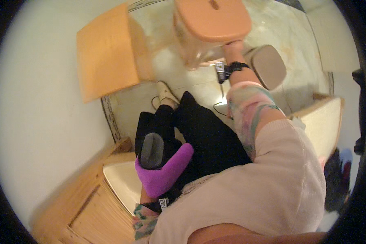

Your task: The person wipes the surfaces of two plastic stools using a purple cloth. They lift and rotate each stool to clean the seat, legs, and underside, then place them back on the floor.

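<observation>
At the lower left, my left hand is hidden behind a soft-looking purple piece [160, 179] with a grey rounded piece [152, 150] set against it. Both sit over my dark trousers, directly beyond my left wrist, which wears a black band [163, 203]. My right arm stretches forward across the middle. My right hand [233, 49] is at the near edge of a stool with an orange top [215, 20] and a see-through body. The stool's top covers its fingers, so their grip does not show. A black band with a small device [224, 72] circles the right wrist.
A yellow-orange box-like piece [105, 53] stands by the left wall. Right of the stool is a brown rounded bin [268, 67]. My light shoe [166, 92] rests on the marble-like floor. Wooden furniture [95, 203] flanks me at left, with a pale wood-edged panel [323, 126] at right.
</observation>
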Demonstrator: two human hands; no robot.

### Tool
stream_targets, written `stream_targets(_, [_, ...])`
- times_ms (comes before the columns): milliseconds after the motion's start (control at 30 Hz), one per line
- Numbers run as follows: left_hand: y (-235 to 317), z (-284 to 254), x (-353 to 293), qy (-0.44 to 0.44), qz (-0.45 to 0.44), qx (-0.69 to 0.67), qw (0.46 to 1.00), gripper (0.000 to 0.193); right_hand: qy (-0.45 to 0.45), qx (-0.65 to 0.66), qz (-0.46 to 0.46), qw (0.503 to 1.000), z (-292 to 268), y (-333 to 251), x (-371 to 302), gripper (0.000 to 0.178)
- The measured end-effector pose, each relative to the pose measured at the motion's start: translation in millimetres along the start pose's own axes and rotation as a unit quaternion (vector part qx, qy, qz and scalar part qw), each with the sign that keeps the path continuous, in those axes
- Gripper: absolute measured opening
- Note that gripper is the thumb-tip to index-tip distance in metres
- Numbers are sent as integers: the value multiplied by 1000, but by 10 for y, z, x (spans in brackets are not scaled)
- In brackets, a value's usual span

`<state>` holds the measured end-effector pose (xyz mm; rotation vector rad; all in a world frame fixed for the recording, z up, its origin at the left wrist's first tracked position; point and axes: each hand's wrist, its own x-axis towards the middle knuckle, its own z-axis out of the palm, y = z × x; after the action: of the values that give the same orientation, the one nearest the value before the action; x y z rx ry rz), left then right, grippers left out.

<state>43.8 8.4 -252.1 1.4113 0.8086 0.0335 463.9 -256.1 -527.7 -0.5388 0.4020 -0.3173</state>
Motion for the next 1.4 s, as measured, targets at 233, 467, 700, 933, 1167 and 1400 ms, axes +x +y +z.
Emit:
stream_targets(233, [-13, 97, -121, -8, 0, 11, 1000, 76, 176, -134, 135, 966, -950, -234, -468, 28])
stream_targets(467, [-28, 229, -311, -37, 2, 16, 999, 76, 373, -207, 105, 898, -2196, -1373, -1222, 22])
stream_targets(700, [33, 525, -473, -34, -26, 58, 997, 79, 375, -190, 110, 901, -2773, -2020, -1199, 34])
stream_targets(933, [77, 709, -424, -12, -41, 119, 992, 78, 392, -177, 188, 883, -2601, -1712, -1035, 71])
stream_targets(1167, [-1, 534, -217, 45, -16, 115, 992, 69, 408, -151, 165, 885, -2595, -1558, -539, 83])
stream_targets(1400, [-30, 426, -98, 80, -19, 113, 990, 68, 425, -80, 137, 891, -2658, -1462, -372, 76])
